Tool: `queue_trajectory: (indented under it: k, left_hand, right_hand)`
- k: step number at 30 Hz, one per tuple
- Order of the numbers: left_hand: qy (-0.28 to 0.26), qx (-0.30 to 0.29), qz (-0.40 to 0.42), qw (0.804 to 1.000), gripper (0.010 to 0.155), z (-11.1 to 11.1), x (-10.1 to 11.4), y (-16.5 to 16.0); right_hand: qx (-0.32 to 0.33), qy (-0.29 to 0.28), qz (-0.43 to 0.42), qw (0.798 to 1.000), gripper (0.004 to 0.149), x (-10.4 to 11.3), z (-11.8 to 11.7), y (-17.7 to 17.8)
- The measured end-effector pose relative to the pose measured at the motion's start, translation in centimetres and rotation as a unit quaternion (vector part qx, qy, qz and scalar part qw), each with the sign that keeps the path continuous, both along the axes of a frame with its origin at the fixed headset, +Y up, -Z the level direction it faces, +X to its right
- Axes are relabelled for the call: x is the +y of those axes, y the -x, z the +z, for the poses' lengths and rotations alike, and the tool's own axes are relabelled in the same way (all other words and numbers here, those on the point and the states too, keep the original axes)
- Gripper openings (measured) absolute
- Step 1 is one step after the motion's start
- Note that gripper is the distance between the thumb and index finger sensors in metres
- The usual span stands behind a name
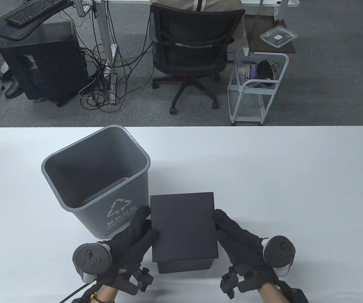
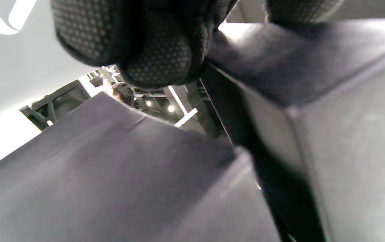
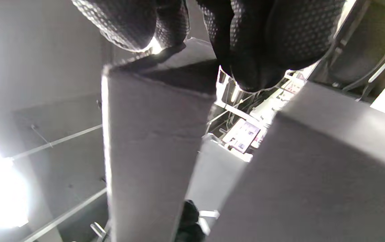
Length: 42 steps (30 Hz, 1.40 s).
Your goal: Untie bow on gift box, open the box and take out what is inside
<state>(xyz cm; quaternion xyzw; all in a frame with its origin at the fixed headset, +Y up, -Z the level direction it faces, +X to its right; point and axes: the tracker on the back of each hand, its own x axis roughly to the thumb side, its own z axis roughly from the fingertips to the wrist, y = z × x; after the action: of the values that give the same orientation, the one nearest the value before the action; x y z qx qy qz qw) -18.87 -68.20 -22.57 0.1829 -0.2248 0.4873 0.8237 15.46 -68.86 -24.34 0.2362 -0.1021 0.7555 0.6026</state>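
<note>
A grey bin [image 1: 97,186] at left centre of the table view carries a white recycling symbol over writing too small to read. Just right of it, the black gift box [image 1: 183,228] sits on the white desk [image 1: 279,189], lid on, its long axis running toward the frame's top. The left hand [image 1: 130,235] and right hand [image 1: 235,235] each grip an opposite side of the lid.

The lid [image 1: 183,225] hides the box's inside; both hands' fingertips vanish behind its nine and three o'clock sides.
</note>
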Motion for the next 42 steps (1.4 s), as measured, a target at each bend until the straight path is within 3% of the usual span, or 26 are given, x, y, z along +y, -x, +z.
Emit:
queue_trajectory:
  k: [3,5,7,11,14,17,19,23,26,28,30,32,34,39,42]
  left_hand:
    - [-0.025,-0.006,0.007,1.0,0.071,0.2,0.3,0.0]
    - [-0.041,-0.016,0.009,0.999,0.07,0.4,0.5,-0.1]
    - [-0.051,-0.028,0.008,0.998,0.068,0.5,0.6,-0.2]
    - [-0.062,-0.055,0.001,0.997,0.064,0.8,0.9,-0.7]
    - [-0.08,-0.059,-0.018,0.995,0.063,1.0,1.0,-1.1]
    - [-0.091,-0.056,-0.024,0.994,0.062,1.1,1.1,-1.4]
    - [-0.085,-0.052,-0.043,0.994,0.062,0.9,0.9,-1.6]
    - [-0.037,-0.037,-0.135,0.989,0.071,0.0,-0.4,-1.8]
    - [0.028,-0.047,-0.196,0.979,0.078,-0.9,-1.9,-2.2]
    - [0.068,-0.061,-0.216,0.972,0.081,-1.3,-2.7,-2.3]
    - [0.076,-0.072,-0.196,0.975,0.08,-1.4,-2.9,-2.1]
    - [0.078,-0.075,-0.199,0.974,0.08,-1.5,-2.9,-2.1]
    - [0.074,-0.073,-0.206,0.973,0.081,-1.5,-3.0,-2.1]
    - [0.08,-0.081,-0.201,0.973,0.083,-1.5,-3.1,-2.0]
    - [0.085,-0.085,-0.196,0.973,0.084,-1.6,-3.1,-1.9]
  right_hand:
    - [0.032,0.02,-0.049,0.998,0.051,0.0,0.0,0.1]
    - [0.065,0.046,-0.087,0.993,0.066,-0.1,-0.1,0.2]
    - [0.124,0.083,-0.117,0.982,0.069,-0.3,-0.4,0.4]
    - [0.226,0.113,-0.177,0.951,0.06,-0.3,-0.4,1.1]
    - [0.292,0.106,-0.185,0.932,0.048,0.2,0.0,1.7]
    - [0.338,0.082,-0.173,0.921,0.043,1.0,0.6,2.1]
    - [0.338,0.064,-0.164,0.924,0.043,1.6,0.7,1.8]
    - [0.266,0.029,-0.164,0.949,0.042,2.6,0.3,-0.3]
    - [0.103,-0.045,-0.098,0.989,0.041,3.5,-0.1,-3.1]
    - [-0.023,-0.086,-0.019,0.996,0.041,3.9,-0.3,-4.8]
    - [-0.123,-0.104,0.069,0.985,0.04,3.7,-0.7,-6.0]
    - [-0.204,-0.096,0.171,0.959,0.04,2.8,-1.5,-6.9]
    - [-0.242,-0.071,0.269,0.929,0.04,1.1,-2.6,-7.1]
    - [-0.226,-0.018,0.414,0.881,0.039,-2.3,-4.7,-5.7]
    - [-0.198,-0.002,0.463,0.864,0.039,-3.9,-5.3,-4.4]
